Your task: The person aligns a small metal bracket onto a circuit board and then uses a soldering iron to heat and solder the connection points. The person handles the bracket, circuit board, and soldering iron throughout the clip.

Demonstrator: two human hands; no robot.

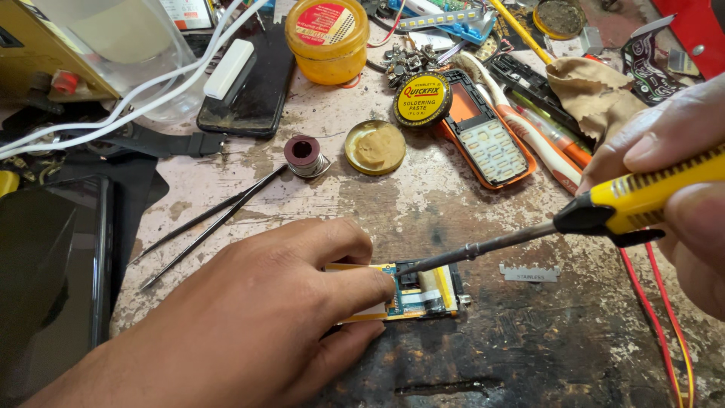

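A: What is the left hand (249, 325) doing?

B: It lies flat near the front edge of the worktop (393, 204). Its fingers press down on a small circuit board (419, 291). The thumb and one finger pinch the left end of the board and hold it still.

A: And the right hand (672, 189)?

B: It comes in from the right edge. Its fingers are closed tight around the yellow handle of a soldering iron (574, 223). The dark metal tip points left and touches the top edge of the board, right by the left fingertip.

A: Where is the board?

B: It lies flat on the worktop, near the front edge and about in the middle. It has yellow strips and a white ribbon on it.

A: What is close by?

B: A thin silver blade (530, 273) lies just to the right of the board. Red and yellow wires (664, 325) run down toward the front right corner. Black tweezers (211, 223) lie to the left, behind the left hand.

A: What is farther back?

B: A small spool of solder wire (303, 156), an open round tin of paste (375, 146) and its yellow and black lid (422, 99). An orange phone frame with keys (487, 140) lies beside them. A yellow jar with a red label (326, 39) stands near the back edge. A dark phone (53, 279) lies at the left edge.
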